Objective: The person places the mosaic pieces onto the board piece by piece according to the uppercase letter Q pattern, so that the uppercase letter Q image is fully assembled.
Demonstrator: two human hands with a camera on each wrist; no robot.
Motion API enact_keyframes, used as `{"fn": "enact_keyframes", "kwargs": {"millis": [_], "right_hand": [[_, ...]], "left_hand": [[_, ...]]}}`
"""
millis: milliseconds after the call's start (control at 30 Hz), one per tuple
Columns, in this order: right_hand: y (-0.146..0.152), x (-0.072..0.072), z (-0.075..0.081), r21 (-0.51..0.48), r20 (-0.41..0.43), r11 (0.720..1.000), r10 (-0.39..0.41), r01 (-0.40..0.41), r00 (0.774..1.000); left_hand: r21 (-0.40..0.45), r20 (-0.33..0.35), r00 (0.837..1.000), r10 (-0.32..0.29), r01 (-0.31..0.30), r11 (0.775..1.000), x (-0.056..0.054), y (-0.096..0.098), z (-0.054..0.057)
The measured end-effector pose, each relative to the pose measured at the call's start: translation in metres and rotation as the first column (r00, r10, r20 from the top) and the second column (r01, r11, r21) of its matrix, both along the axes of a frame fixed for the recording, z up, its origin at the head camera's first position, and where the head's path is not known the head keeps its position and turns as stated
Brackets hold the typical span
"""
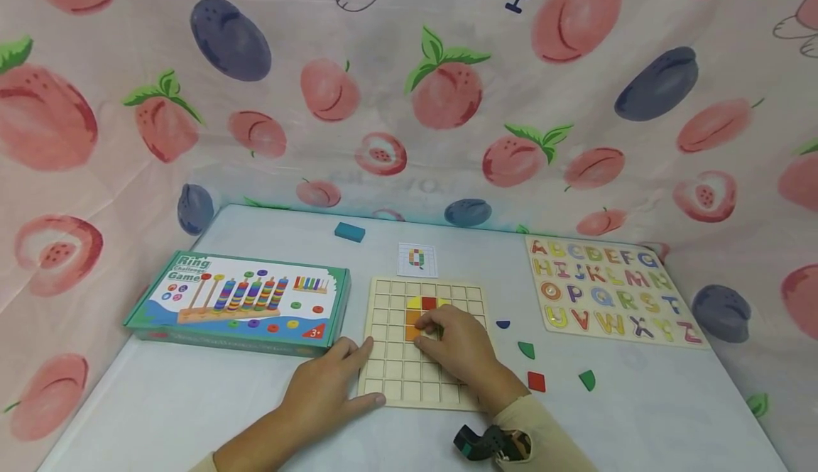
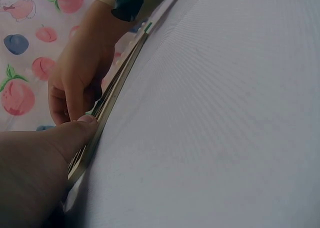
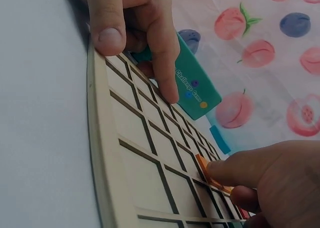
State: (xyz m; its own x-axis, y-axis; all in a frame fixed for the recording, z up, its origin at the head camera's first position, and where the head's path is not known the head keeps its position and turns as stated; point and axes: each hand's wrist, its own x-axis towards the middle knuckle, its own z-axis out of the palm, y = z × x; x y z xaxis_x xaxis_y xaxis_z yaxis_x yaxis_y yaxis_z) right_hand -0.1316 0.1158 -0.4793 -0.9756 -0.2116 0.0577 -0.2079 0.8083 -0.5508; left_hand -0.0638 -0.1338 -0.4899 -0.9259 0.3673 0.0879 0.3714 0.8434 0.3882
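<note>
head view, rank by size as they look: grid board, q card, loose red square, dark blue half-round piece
Largest to smallest:
1. Grid board
2. Q card
3. Loose red square
4. Dark blue half-round piece

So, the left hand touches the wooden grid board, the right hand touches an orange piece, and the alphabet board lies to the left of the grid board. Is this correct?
Not fully: the alphabet board lies to the right of the grid board, as the head view shows. The left hand does touch the grid board, and the right hand touches an orange piece.
</note>
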Motion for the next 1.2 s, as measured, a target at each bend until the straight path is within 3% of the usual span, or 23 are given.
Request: {"fn": "enact_keyframes", "kwargs": {"millis": [400,600,1200], "right_hand": [[0.034,0.014,0.015,-0.121,0.107,0.986,-0.099,0.112,0.989],[0.069,0.020,0.011,-0.102,0.071,0.981,-0.159,0.166,0.985],[0.151,0.036,0.007,0.063,0.119,0.962,-0.270,0.264,0.955]], "left_hand": [[-0.010,-0.002,1.000,0.010,-0.010,1.000,0.001,0.002,0.002],[-0.017,-0.003,1.000,0.010,-0.011,1.000,0.001,0.002,0.001],[-0.031,-0.006,1.000,0.016,-0.016,0.999,0.000,0.002,0.000]]}}
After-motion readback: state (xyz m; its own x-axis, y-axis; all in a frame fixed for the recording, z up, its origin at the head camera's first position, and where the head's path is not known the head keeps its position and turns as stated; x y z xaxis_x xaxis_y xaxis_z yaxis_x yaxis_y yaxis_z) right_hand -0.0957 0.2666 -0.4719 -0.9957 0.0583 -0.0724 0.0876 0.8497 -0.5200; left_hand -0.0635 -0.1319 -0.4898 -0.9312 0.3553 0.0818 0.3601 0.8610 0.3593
